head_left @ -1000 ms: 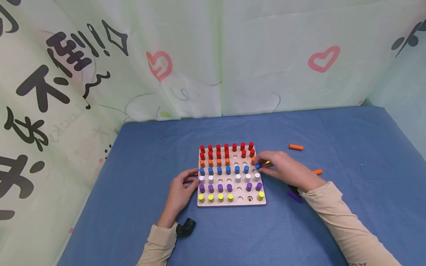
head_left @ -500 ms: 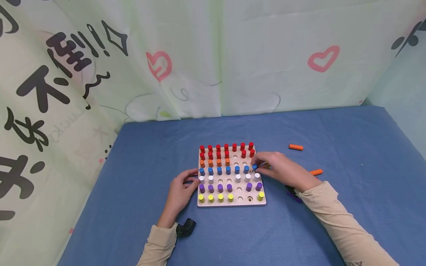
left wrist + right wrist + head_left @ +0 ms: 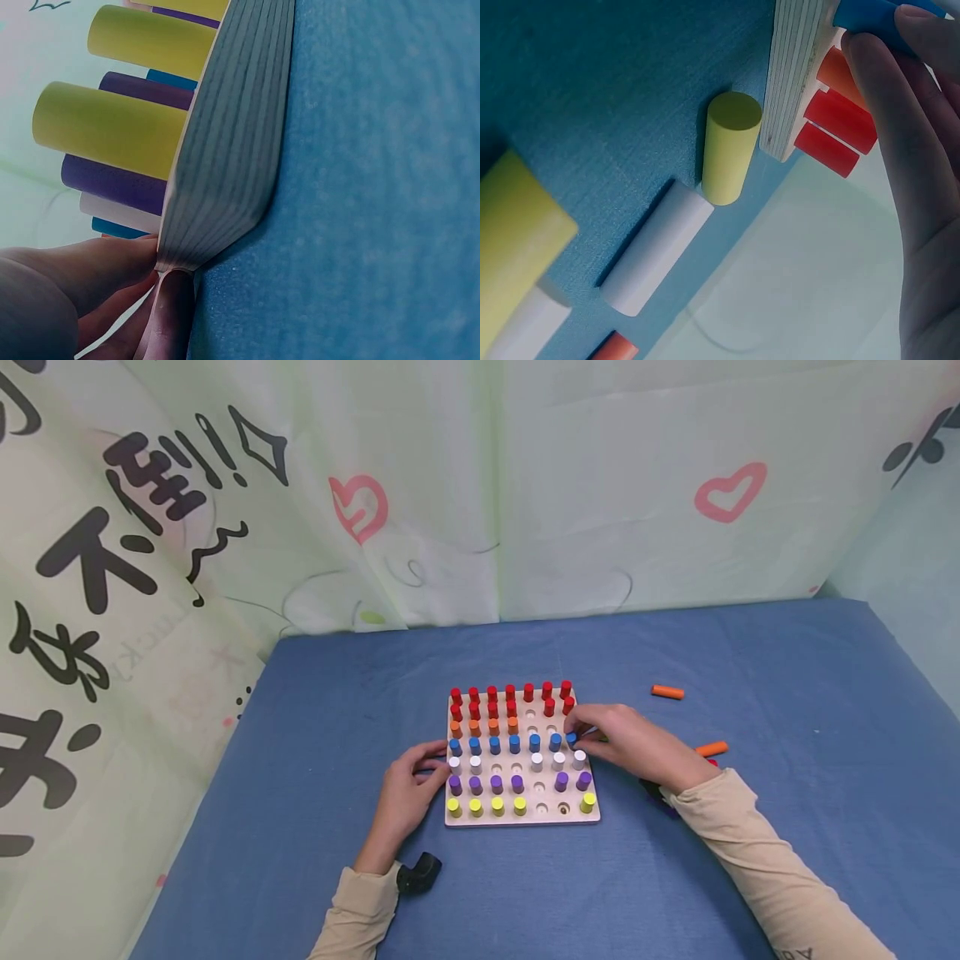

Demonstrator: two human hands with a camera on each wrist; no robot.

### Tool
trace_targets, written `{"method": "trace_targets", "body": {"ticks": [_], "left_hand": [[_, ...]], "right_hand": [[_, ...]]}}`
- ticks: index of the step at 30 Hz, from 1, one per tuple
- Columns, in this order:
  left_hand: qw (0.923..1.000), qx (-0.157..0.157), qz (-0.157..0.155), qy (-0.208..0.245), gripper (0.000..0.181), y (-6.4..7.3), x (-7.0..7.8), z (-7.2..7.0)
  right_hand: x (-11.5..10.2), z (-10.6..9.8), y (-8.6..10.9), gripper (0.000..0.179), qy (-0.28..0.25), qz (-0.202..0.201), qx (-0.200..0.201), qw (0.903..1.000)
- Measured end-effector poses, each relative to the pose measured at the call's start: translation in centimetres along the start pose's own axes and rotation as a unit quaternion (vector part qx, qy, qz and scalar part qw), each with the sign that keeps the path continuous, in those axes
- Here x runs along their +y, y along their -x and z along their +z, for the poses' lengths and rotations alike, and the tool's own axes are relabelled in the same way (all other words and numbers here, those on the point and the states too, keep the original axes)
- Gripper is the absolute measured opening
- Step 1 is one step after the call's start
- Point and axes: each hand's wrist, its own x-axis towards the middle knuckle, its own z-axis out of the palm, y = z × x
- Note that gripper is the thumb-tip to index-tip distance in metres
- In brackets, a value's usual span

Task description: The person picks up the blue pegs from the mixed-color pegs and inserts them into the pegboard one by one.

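A wooden pegboard (image 3: 542, 821) holds rows of red, orange, blue, white, purple and yellow pegs, with several holes bare. My left hand (image 3: 405, 789) holds its left edge, and in the left wrist view its fingertips press the board's corner beside the yellow pegs (image 3: 112, 127). At the right end of the blue row, my right hand (image 3: 626, 739) pinches a blue peg (image 3: 881, 21) between thumb and finger. That peg's lower end meets the board, but my fingers hide how deep it sits. Near it are an orange peg (image 3: 841, 75) and red pegs (image 3: 840, 120).
Loose pegs lie right of the board on the blue tablecloth (image 3: 787, 710): an orange peg (image 3: 667, 692), another orange peg (image 3: 712, 749), a white peg (image 3: 657, 247) and a yellow peg (image 3: 732, 150). My right forearm covers part of this area. A printed curtain (image 3: 555, 527) hangs behind.
My right hand has shifted slightly left with the blue peg, bringing it to the last place in the blue row. The left hand and board have stayed put.
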Motion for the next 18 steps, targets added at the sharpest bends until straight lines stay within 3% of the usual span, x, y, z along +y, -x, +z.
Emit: {"method": "trace_targets", "body": {"ticks": [18], "left_hand": [[1.0000, -0.001, -0.002, 0.000, 0.036, 0.01, 0.08, -0.01]], "right_hand": [[0.19, -0.06, 0.19, 0.020, 0.011, 0.011, -0.002, 0.9999]]}}
